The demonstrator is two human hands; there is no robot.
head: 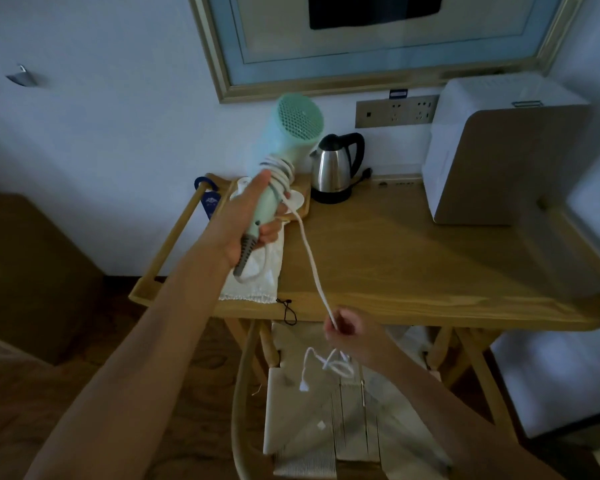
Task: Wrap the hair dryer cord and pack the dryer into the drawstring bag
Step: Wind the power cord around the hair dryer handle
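Observation:
My left hand (248, 220) grips the handle of a mint-green hair dryer (290, 129), held upright above the left end of the wooden table (413, 265). Several turns of the white cord (310, 258) circle the top of the handle. The cord runs taut down to my right hand (352, 336), which pinches it below the table's front edge. The loose end with the plug (305, 386) dangles under that hand. A white drawstring bag (260, 275) lies flat on the table beneath the dryer, its dark drawstring (289, 311) hanging over the edge.
A steel kettle (336, 168) stands at the back of the table beside a wooden tray (300, 195) with white dishes. A white box-shaped appliance (499, 150) fills the right end. A wall socket panel (395, 110) is behind. A woven-seat chair (326, 427) sits under the table.

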